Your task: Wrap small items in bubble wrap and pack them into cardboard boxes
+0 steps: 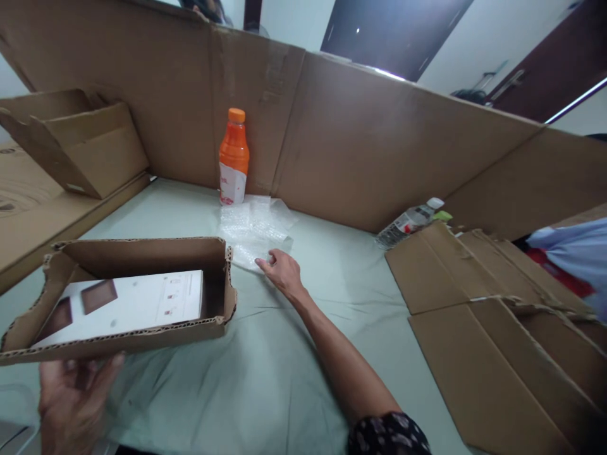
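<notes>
Open carton at left on the desk, which has a pale green, wrinkled cover; can't tell if the carton sits fully flat. Rough-cut rim, corrugation showing. White box lies inside, small print and pictures toward its right end, dark brown patches toward its left; a gap shows between it and the carton's right wall.

Left hand is at the carton's near side, thumb set apart from the other fingers, tips up against the lower edge of the near wall. Partly hidden, so can't tell whether they grip or just touch.

Right hand reaches out to the near right edge of the crumpled bubble wrap, thumb and index finger close together there; can't tell if the wrap is pinched between them. Dark patterned sleeve on that arm.

Wrap lies right of the carton, just in front of an upright orange bottle. Behind, a tall cardboard wall. Another carton back left. Right side: clear bottle with a white cap, leaning, next to brown cardboard pieces; light blue cloth at the far right.
</notes>
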`<state>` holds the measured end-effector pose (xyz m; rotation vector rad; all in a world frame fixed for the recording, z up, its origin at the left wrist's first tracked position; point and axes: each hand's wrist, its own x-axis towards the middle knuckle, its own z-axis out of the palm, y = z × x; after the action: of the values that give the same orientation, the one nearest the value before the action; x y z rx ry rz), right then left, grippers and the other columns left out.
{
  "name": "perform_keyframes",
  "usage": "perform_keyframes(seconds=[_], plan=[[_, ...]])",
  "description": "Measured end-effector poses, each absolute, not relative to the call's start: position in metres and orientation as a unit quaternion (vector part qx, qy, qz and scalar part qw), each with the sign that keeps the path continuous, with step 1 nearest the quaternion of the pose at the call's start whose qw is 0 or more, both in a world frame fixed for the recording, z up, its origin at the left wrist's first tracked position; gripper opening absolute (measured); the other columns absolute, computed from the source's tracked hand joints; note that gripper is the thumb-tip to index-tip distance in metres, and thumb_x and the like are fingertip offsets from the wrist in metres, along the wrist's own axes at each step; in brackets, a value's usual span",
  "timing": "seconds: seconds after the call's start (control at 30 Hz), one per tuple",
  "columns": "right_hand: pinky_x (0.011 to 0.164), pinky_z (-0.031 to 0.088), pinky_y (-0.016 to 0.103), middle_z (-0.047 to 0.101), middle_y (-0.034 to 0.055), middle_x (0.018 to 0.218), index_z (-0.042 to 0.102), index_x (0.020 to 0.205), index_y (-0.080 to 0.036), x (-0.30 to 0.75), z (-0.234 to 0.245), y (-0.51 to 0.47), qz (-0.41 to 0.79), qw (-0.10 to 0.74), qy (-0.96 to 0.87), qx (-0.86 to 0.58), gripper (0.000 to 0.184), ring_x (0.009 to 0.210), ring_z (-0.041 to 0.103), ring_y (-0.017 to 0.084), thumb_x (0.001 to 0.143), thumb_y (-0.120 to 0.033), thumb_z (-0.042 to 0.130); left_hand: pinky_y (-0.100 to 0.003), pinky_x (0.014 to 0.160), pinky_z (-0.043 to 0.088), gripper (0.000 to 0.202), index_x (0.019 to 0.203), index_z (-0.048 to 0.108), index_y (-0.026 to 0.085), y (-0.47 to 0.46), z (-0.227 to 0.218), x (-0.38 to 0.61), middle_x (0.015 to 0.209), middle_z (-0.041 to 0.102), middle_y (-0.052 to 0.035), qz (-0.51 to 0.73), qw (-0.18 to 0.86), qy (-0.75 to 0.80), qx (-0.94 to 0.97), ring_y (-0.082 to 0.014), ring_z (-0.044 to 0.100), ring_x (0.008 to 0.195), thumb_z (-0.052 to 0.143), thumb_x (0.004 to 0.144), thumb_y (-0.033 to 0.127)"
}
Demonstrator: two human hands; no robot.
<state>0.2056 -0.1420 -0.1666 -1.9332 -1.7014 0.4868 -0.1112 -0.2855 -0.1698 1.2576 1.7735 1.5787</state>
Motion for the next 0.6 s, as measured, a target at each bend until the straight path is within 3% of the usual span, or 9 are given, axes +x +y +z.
perform_keyframes(seconds=[0.1,0.17,0.37,0.5,0.6], plan=[[0.079,0.049,0.032,0.074,0.0063,0.081,0.071,0.081,-0.018,0.201,-0.169,-0.129,0.185,0.241,-0.643,-0.703,0.007,0.083,0.068,0.023,0.085,-0.023,0.071,-0.044,0.119,0.040,0.092,0.147,0.042,0.060,-0.285,-0.166,-0.102,0.157,0.047,0.0144,0.592,0.267,0.633,0.421,-0.0348,0.041,0.147,0.076,0.064,0.041],[0.078,0.048,0.028,0.074,0.0030,0.082,0.070,0.079,-0.020,0.209,-0.167,-0.139,0.193,0.263,-0.657,-0.680,0.008,0.082,0.067,0.019,0.086,-0.017,0.067,-0.046,0.120,0.040,0.094,0.147,0.042,0.059,-0.284,-0.165,-0.097,0.156,0.049,0.0127,0.587,0.283,0.635,0.413,-0.0366,0.045,0.145,0.078,0.062,0.041],[0.085,0.051,0.031,0.072,0.0039,0.087,0.066,0.077,-0.021,0.286,-0.151,-0.226,0.192,0.328,-0.701,-0.603,0.012,0.087,0.066,0.018,0.089,-0.023,0.066,-0.047,0.120,0.040,0.099,0.152,0.042,0.049,-0.279,-0.164,-0.084,0.157,0.050,0.0074,0.590,0.298,0.637,0.397,-0.0342,0.047,0.144,0.079,0.061,0.038],[0.091,0.053,0.037,0.073,0.0068,0.102,0.072,0.090,-0.023,0.329,-0.146,-0.291,0.289,0.262,-0.767,-0.510,0.013,0.098,0.068,0.021,0.090,-0.036,0.070,-0.049,0.119,0.041,0.106,0.156,0.039,0.043,-0.276,-0.170,-0.078,0.155,0.052,0.0018,0.581,0.319,0.638,0.392,-0.0342,0.048,0.144,0.081,0.059,0.038],[0.099,0.051,0.042,0.071,0.0092,0.117,0.072,0.109,-0.024,0.338,-0.136,-0.313,0.324,0.247,-0.751,-0.520,0.031,0.111,0.066,0.025,0.087,-0.047,0.075,-0.047,0.117,0.044,0.107,0.156,0.040,0.035,-0.271,-0.176,-0.076,0.151,0.056,-0.0044,0.573,0.318,0.640,0.402,-0.0337,0.051,0.141,0.083,0.058,0.038]])
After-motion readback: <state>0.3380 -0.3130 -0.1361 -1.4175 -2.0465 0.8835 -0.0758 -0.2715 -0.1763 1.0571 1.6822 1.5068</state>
